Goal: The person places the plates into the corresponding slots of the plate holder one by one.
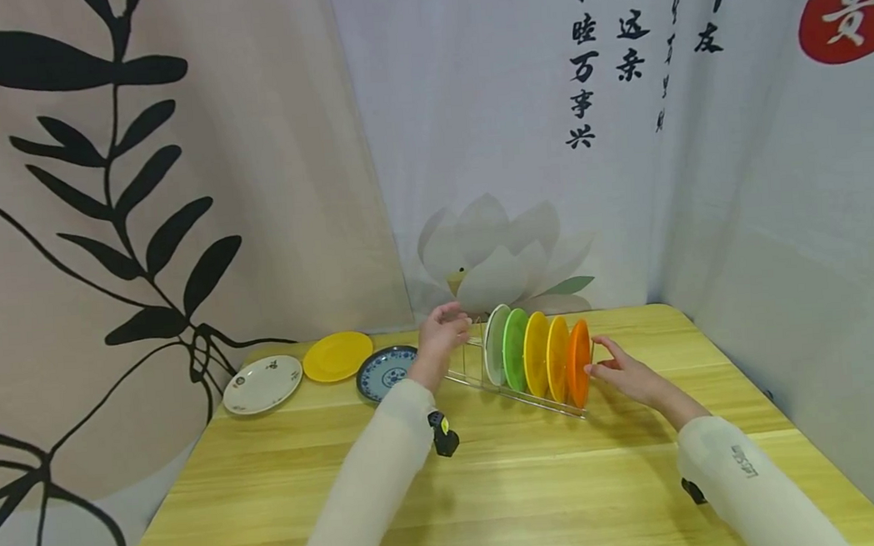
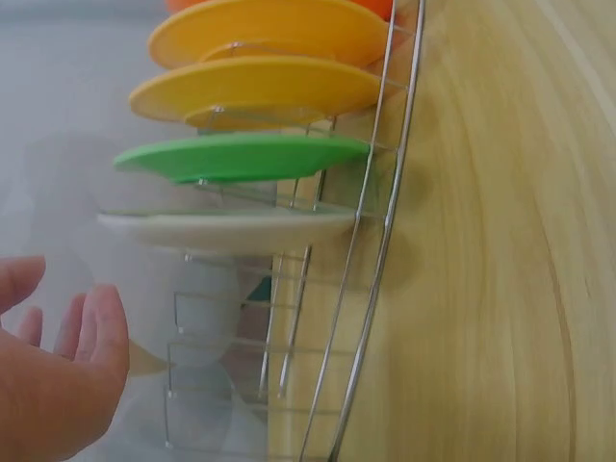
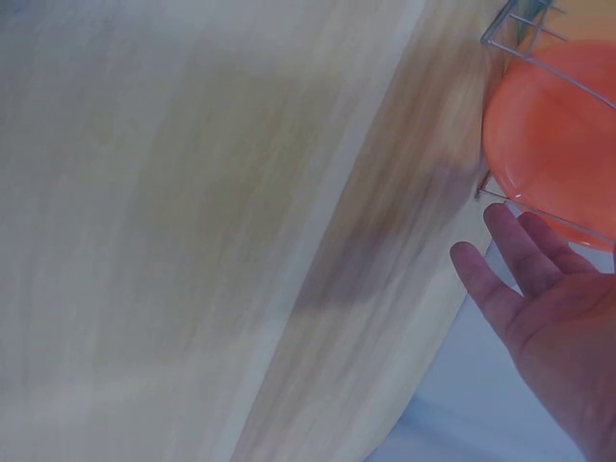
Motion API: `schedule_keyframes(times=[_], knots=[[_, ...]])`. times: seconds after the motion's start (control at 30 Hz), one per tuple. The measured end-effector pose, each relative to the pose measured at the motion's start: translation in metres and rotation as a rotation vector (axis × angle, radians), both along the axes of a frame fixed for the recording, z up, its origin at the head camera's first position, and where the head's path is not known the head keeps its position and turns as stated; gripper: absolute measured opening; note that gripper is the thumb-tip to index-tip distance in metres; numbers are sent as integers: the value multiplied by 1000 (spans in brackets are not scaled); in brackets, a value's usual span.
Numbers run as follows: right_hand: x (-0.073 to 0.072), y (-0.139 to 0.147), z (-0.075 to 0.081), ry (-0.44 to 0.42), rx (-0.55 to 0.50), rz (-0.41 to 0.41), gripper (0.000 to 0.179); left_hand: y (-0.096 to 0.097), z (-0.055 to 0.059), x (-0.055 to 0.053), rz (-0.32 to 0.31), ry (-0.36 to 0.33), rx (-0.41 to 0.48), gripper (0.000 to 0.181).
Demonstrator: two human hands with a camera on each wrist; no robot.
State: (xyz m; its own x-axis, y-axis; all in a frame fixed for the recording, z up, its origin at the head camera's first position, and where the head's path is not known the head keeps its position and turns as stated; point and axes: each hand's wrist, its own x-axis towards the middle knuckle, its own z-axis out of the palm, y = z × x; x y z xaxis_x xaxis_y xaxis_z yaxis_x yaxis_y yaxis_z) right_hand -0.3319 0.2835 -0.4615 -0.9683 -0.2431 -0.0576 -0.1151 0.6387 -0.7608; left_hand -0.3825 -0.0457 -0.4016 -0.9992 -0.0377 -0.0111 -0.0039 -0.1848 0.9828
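Note:
A wire dish rack (image 1: 515, 395) holds several upright plates: a white plate (image 2: 231, 231), a green plate (image 2: 241, 156), a yellow plate (image 2: 255, 89), a yellow-orange plate (image 2: 269, 31) and an orange plate (image 3: 558, 140). My left hand (image 1: 443, 339) is raised by the rack's left end, its fingers loosely bent and nothing in them. In the left wrist view that hand (image 2: 63, 371) is apart from the white plate. At the rack's right end, my right hand (image 1: 627, 376) has its fingers spread beside the orange plate; whether the thumb touches the plate is hard to tell.
Left of the rack, a blue-patterned plate (image 1: 386, 372), a flat yellow plate (image 1: 337, 357) and a white plate with small decorations (image 1: 263, 385) lie on the wooden table (image 1: 495, 486). The left forearm partly covers the blue one. Printed curtains (image 1: 289, 190) hang behind and beside the table.

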Motion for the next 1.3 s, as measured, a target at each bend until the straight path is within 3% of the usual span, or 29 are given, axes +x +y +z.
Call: schedule_keyframes(times=[0.53, 1.0, 1.3], knots=[[-2, -3, 1, -12, 26, -7, 77, -60, 7, 4, 79, -21, -1, 43], [0, -4, 2, 3, 37, -6, 75, -113, -2, 9, 236, -79, 42, 48], [0, -1, 3, -2, 26, 0, 75, -147, -16, 11, 342, -137, 37, 50]])
